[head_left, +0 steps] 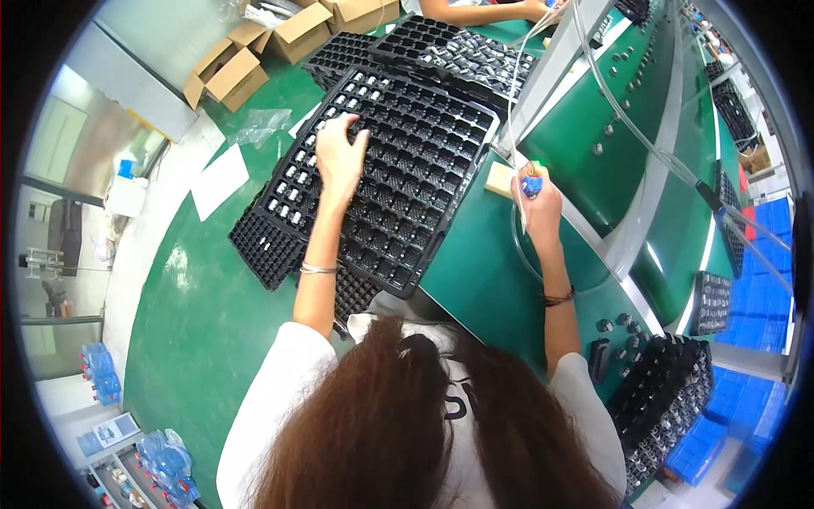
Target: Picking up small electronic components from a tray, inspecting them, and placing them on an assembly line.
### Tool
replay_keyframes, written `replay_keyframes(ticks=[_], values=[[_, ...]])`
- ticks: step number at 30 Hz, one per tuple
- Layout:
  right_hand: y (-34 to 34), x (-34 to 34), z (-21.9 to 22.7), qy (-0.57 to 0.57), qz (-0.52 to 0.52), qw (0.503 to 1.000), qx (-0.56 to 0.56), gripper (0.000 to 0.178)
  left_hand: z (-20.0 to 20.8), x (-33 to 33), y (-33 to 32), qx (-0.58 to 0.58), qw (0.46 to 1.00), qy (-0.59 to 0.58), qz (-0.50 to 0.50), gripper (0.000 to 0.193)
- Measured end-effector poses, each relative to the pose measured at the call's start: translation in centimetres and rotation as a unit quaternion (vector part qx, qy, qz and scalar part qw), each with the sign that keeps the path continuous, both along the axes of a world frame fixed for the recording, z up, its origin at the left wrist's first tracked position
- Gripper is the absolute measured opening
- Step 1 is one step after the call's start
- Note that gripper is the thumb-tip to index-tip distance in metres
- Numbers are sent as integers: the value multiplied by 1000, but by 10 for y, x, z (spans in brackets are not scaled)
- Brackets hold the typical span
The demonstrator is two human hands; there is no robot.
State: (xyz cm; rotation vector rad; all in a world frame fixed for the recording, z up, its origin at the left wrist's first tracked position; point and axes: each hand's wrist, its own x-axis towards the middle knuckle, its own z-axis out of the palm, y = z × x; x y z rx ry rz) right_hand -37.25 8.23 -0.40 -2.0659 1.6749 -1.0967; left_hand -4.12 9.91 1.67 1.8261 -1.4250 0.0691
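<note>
A black compartment tray [424, 212] lies tilted in front of me, with small silver-and-black parts [297, 176] in the pockets along its left side. Over those filled pockets is my left hand [339, 161], its thumb apart from the curved fingers. No part shows clearly in it, though some fingertips are hidden. My right hand [543, 208] is closed round a small blue handheld tool [532, 185] with a thin pale tube running up from it. A green glow shows at the tool's top. Beside that hand, a pale yellow block [500, 180] sits on the green bench [483, 280].
Stacked trays [458, 55] stand beyond, where a co-worker's arm [483, 12] reaches in. A green conveyor [585, 127] with scattered small parts runs on the right, behind a metal frame [560, 76]. Open cardboard boxes [229, 76] sit far left. Another loaded tray [661, 399] is near right.
</note>
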Motion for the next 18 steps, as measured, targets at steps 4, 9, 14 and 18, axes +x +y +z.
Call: replay_keyframes(ticks=[4,9,14,18], values=[[4,-3,1,-89,4,996,-5,44,-3,40,7,137,986,-80,59,29],[26,-28,8,-176,55,975,120,56,-17,54,18,137,990,-21,41,19],[45,-60,10,-209,59,965,149,49,-24,55,19,153,985,-22,82,16],[53,-73,10,-225,48,961,155,42,-25,61,29,123,991,-41,18,24]])
